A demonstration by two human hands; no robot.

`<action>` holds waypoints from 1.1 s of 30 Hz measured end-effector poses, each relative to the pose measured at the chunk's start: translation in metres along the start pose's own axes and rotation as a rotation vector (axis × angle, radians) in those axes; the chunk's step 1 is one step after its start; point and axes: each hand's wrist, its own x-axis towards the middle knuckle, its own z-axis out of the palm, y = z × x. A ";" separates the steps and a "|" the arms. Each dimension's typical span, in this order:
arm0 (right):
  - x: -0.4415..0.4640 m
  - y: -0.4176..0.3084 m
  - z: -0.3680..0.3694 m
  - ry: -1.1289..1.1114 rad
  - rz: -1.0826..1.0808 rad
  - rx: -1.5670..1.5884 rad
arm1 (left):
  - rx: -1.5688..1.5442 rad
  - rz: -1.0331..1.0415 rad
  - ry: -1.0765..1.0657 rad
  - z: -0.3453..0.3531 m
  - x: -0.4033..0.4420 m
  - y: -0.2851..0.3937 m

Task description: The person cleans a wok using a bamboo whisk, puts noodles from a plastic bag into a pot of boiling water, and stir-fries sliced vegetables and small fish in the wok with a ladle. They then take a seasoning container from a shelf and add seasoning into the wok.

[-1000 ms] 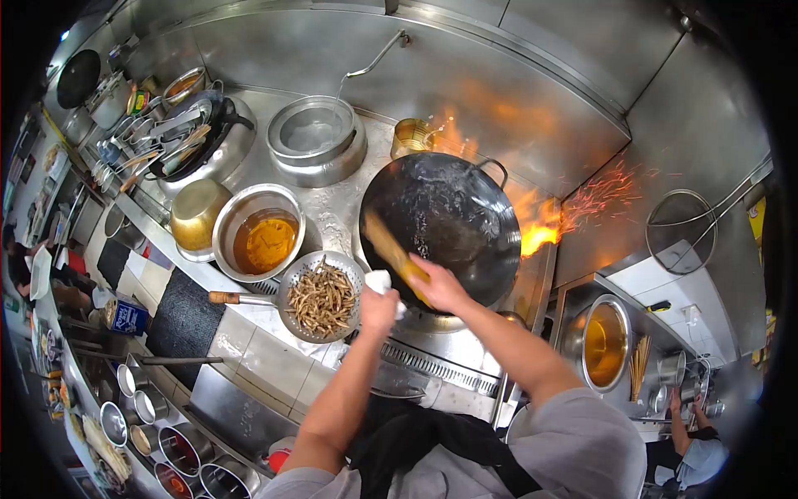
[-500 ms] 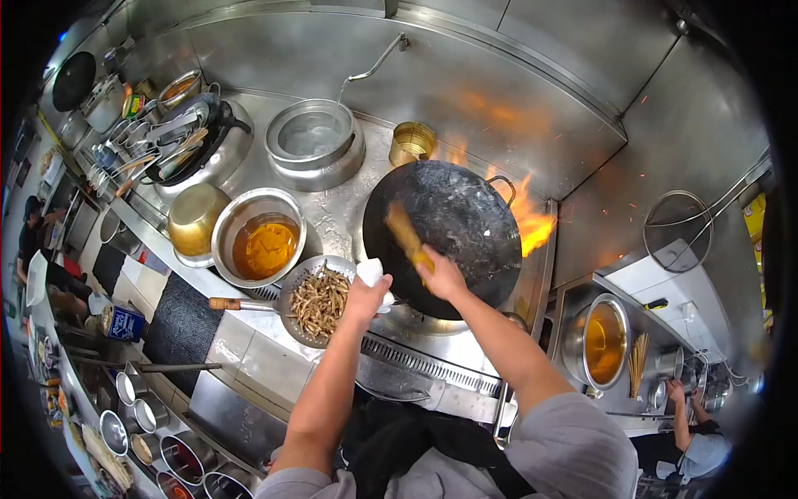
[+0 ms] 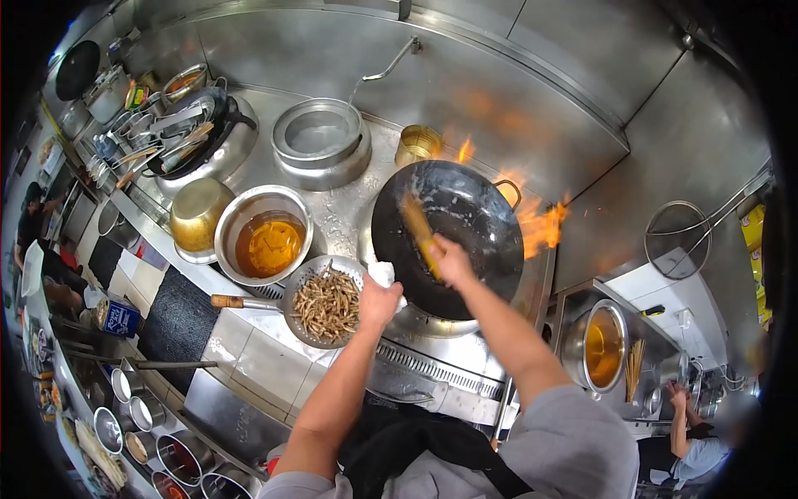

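My right hand (image 3: 453, 259) is closed round the handle of a bamboo wok brush (image 3: 418, 223), its bristles against the inner left side of a black wok (image 3: 482, 249). A white cloth (image 3: 383, 274) is bunched in my closed left hand (image 3: 380, 301) at the wok's near left edge; whatever grip lies under the cloth is hidden. Flames (image 3: 540, 226) rise behind the wok on its right. Left of my left hand sits a perforated strainer (image 3: 293, 323) with a wooden handle, full of small brown fried pieces (image 3: 326, 306), perhaps little fish.
A steel pot of amber oil (image 3: 223, 241) and a brass-coloured bowl (image 3: 199, 218) stand at the left. Water runs from a spout (image 3: 391, 73) into a steel pot (image 3: 291, 158). Another oil pot (image 3: 600, 349) is at right, with a wire skimmer (image 3: 677, 241) above. A co-worker (image 3: 682, 445) stands far right.
The brush has turned a little more upright in the wok. The wok's inside looks darker and less cloudy. The flames have shifted shape, and the whole view has moved slightly.
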 end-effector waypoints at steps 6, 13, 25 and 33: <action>-0.075 0.089 -0.103 -0.429 -0.245 -0.527 | -0.386 0.059 -0.019 0.011 -0.001 -0.006; 0.069 0.037 -0.108 0.247 -0.182 -0.624 | -0.229 0.085 -0.058 0.017 0.019 -0.022; -0.031 0.139 -0.197 -0.432 -0.227 -0.701 | -0.156 0.108 0.014 0.003 -0.004 0.009; 0.059 0.050 -0.035 0.175 -0.280 -0.743 | -0.091 0.028 -0.020 0.008 0.008 -0.014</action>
